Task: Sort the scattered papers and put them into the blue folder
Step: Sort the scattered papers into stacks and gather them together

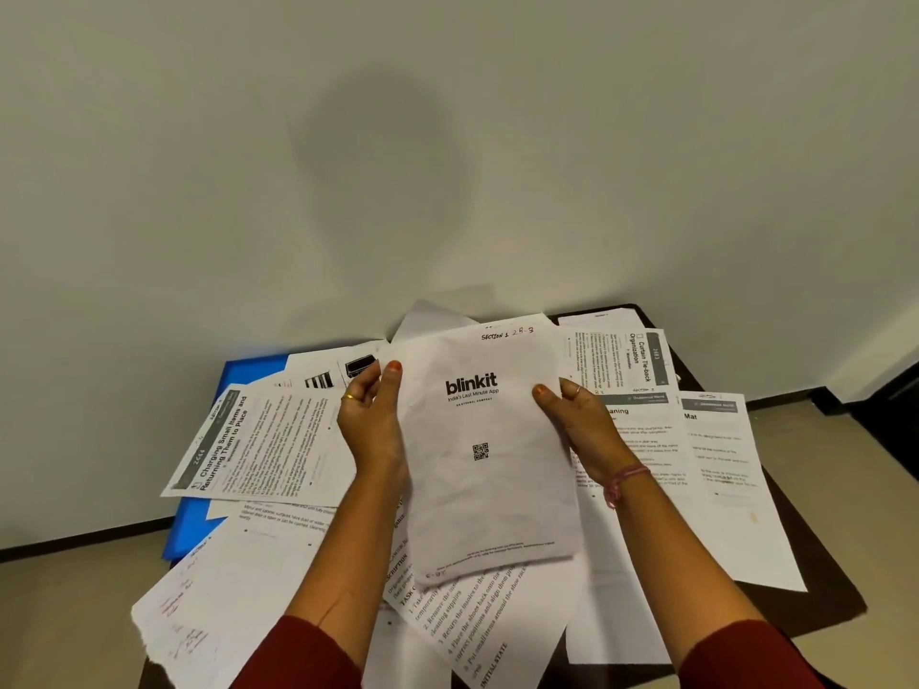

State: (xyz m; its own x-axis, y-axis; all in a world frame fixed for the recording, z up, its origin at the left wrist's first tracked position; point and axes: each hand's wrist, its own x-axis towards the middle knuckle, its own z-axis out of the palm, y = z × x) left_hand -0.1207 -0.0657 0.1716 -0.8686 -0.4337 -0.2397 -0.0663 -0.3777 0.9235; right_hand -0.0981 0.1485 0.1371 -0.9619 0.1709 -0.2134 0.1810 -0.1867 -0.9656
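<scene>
A white sheet printed "blinkit" (490,464) with a QR code and a handwritten "SECTION 1" note at its top is held up above the table. My left hand (370,420) grips its left edge, thumb on the front. My right hand (579,425) grips its right edge the same way. Several printed papers (258,440) lie scattered over the dark table (815,579) below. The blue folder (199,519) lies at the table's left side, mostly covered by papers, with its top left corner and left edge showing.
A plain white wall stands right behind the table. Papers overhang the table's front left edge (169,629). More sheets (726,479) cover the right half. Beige floor shows at both sides, with a dark object at the far right.
</scene>
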